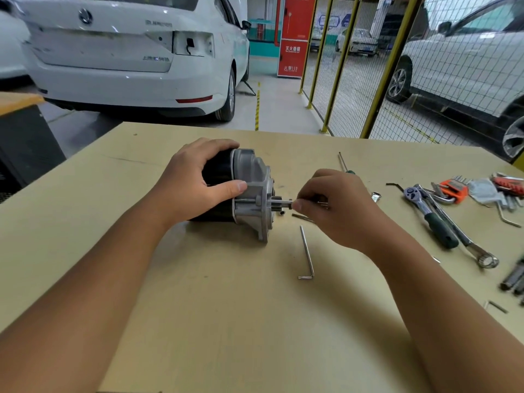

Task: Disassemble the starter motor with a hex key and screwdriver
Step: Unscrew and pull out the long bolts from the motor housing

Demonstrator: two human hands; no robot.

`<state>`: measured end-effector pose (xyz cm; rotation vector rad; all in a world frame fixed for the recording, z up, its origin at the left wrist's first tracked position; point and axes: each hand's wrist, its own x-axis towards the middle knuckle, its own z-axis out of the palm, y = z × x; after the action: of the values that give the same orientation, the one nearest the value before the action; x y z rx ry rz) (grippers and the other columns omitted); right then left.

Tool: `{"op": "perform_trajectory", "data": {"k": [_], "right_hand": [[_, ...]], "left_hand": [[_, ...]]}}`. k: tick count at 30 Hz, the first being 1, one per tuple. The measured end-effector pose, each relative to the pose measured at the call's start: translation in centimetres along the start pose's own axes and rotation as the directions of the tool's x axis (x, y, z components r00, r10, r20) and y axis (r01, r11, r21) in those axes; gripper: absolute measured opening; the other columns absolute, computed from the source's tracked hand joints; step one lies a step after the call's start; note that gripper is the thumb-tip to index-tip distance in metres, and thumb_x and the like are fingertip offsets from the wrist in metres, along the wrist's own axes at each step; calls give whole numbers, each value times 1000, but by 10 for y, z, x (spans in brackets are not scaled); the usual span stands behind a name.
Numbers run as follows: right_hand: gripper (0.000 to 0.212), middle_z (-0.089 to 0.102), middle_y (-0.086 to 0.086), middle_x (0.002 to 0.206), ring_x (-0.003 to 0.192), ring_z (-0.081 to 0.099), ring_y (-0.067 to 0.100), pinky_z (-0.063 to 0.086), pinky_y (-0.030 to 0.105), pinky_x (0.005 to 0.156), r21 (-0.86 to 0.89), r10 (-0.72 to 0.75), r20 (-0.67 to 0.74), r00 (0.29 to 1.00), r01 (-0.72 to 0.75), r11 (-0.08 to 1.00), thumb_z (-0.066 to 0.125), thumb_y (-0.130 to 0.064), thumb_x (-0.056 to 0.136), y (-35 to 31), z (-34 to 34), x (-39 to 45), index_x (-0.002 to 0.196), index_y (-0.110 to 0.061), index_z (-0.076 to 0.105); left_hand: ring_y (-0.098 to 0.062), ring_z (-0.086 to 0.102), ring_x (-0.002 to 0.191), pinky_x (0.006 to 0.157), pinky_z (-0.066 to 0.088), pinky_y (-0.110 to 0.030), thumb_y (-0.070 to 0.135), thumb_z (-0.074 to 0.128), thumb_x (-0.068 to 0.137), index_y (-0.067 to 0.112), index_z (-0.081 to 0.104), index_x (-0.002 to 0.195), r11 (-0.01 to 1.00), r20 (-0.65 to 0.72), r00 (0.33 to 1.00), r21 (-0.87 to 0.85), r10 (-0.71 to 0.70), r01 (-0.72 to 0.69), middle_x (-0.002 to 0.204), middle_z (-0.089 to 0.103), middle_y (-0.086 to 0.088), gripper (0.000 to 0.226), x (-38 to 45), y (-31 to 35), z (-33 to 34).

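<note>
Mid-counter (198, 293), your left hand (195, 182) wraps the black body of the motor (249, 191), which lies on its side, flange facing right. Your right hand (337, 205) has its fingers pinched on a small tool or bolt at the flange face; which, I cannot tell. It looks like a flange bolt being backed out: keep turning, motor steady. A hex key (307, 251) lies just beside, tools crowd the right edge; open room sits nearer you.

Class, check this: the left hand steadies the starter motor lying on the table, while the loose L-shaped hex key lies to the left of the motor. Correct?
Not quite. The head view shows the left hand gripping the starter motor, but the loose hex key lies to its right, nearer the person.
</note>
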<state>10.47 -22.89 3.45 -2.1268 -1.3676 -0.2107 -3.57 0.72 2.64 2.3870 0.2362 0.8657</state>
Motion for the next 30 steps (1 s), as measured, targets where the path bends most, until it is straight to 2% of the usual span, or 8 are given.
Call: {"op": "perform_trajectory", "data": {"k": [3,7,11,14,17,22,27,30], "right_hand": [[8,61,-12,79,76,55,5,42,25,69,-28,-26,-38,999,25,999,84,-23,81,-2,-2,-1,81,-21,75],[22,57,-15,73,73,54,-2,35,8,63,25,-31,-65,997,33,999,86,-17,76,-3,0,-1,75,-26,66],[7,55,-10,71,71,51,1,31,10,60,32,-12,-18,1000,12,999,76,-28,87,-1,4,-1,84,-27,70],[9,56,-6,79,72,52,1,33,9,63,32,4,5,1000,-5,999,70,-24,93,1,7,1,88,-18,76],[7,55,-11,79,71,53,-2,34,6,64,27,10,-20,1000,-9,1000,75,-20,89,0,5,1,83,-17,76],[7,60,-14,78,72,56,0,43,23,67,22,-11,-82,997,13,1000,85,-20,79,-3,2,0,79,-23,78],[24,58,-19,69,68,56,-1,36,9,60,69,-24,-111,994,32,997,88,-18,75,-4,4,-1,75,-29,66],[19,52,-15,61,67,53,2,34,11,56,76,-22,-73,997,27,997,80,-31,84,-2,5,-2,79,-36,63]], "left_hand": [[-17,57,122,108,48,-47,51,78,74,31,62,138,1000,3,1000,-1,-1,1,126,61,13,69,0,0,0],[-17,57,122,108,47,-47,50,78,74,30,62,138,1000,0,1000,3,0,0,126,61,13,69,0,0,0],[-18,57,122,108,47,-47,50,78,74,29,62,138,1000,1,1000,1,3,-3,127,62,11,69,0,0,0],[-16,56,122,108,47,-46,50,78,74,30,62,138,1000,2,1000,6,2,-2,128,61,12,69,0,0,0],[-16,56,122,108,47,-45,50,78,74,30,62,138,1000,0,1000,1,0,0,128,62,12,69,0,0,0],[-17,56,122,108,47,-46,49,78,74,29,62,138,1000,5,1000,-2,-3,3,127,61,12,69,0,2,0],[-16,56,122,108,47,-46,50,77,74,30,62,138,1000,6,1000,4,-2,2,128,61,12,69,0,3,-1],[-17,56,122,108,47,-46,50,77,75,30,61,138,1000,5,1000,5,2,-2,128,62,12,69,0,2,0]]}}
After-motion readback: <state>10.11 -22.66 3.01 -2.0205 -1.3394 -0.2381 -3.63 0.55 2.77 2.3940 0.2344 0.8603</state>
